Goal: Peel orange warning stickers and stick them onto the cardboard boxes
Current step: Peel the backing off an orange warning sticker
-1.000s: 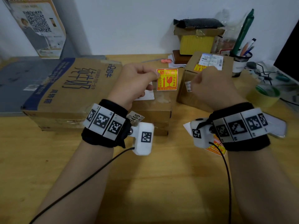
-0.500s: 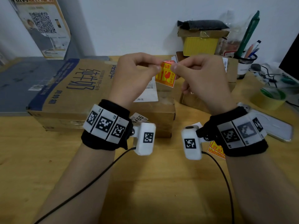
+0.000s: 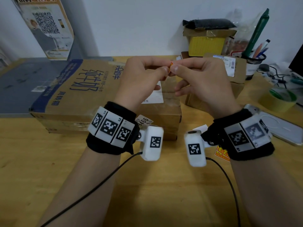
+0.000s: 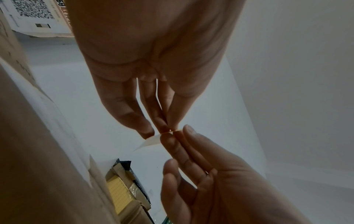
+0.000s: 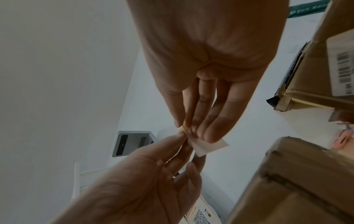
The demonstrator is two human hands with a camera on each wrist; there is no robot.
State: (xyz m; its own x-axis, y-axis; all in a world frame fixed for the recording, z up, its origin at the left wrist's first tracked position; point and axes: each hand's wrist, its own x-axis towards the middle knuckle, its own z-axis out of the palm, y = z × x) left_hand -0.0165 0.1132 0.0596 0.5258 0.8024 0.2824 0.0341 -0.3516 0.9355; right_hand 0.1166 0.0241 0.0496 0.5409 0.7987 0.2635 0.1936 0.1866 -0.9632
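Both hands are raised over the boxes and pinch one small orange warning sticker (image 3: 171,65) between them; it shows edge-on. My left hand (image 3: 164,69) holds it with thumb and fingertips, and so does my right hand (image 3: 174,68). In the left wrist view the left hand (image 4: 166,128) meets the right fingertips (image 4: 188,131), and the white backing (image 4: 151,141) sticks out below. The right wrist view shows the right hand (image 5: 186,127) pinching the same backing (image 5: 208,145). A large printed cardboard box (image 3: 78,89), a small box (image 3: 165,115) and a labelled box (image 3: 232,79) lie beyond.
More orange stickers (image 3: 222,153) lie on the wooden table under my right wrist. A tape roll (image 3: 278,99), a phone (image 3: 282,128) and a pen holder (image 3: 254,63) stand at the right. A yellow box (image 3: 206,45) sits at the back wall.
The left hand held the sticker alone, face towards me. The right hand came in and pinched it too, and the sticker has turned edge-on between the fingertips.
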